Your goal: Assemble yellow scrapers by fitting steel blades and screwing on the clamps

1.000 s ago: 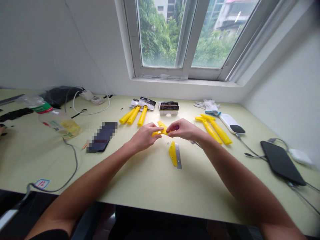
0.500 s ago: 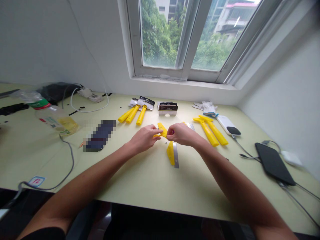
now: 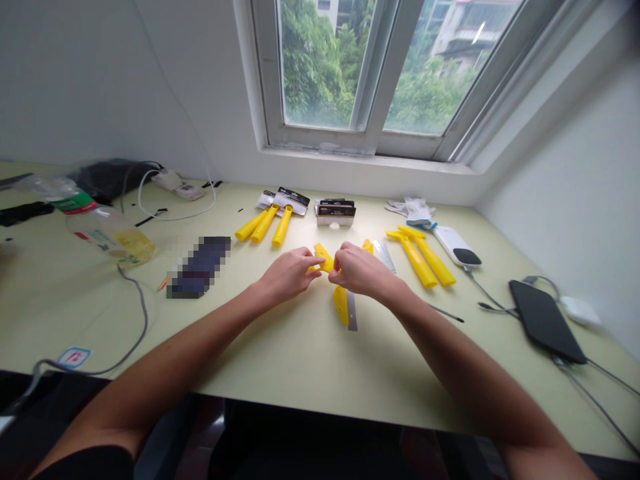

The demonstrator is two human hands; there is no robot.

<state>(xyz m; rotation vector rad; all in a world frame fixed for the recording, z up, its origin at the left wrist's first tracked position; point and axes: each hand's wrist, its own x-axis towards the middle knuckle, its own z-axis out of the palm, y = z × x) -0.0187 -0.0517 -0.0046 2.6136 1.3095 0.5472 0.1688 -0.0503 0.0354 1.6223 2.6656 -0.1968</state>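
Note:
My left hand (image 3: 291, 272) is closed on a yellow scraper handle (image 3: 324, 255), gripping it between thumb and fingers. My right hand (image 3: 361, 268) is pinched at the handle's right side; its fingertips are turned away, so what they hold is hidden. Just below lies a yellow scraper head plate (image 3: 341, 305) with a grey metal blade (image 3: 353, 312) along its right side. Behind my right hand another yellow piece (image 3: 368, 246) and silvery blades (image 3: 384, 256) show in part.
Yellow handles (image 3: 413, 259) lie on the right, others (image 3: 263, 225) at the back left. Blade packets (image 3: 336, 215) stand behind. Around them are a glove (image 3: 417, 210), a power bank (image 3: 456, 245), a black phone (image 3: 546, 321), a blurred-out dark object (image 3: 203, 268), a bottle (image 3: 107, 233) and cables.
My right hand has turned slightly over the handle and now hides the small round part on the table. More of the blades and of a thin dark rod shows by my right arm.

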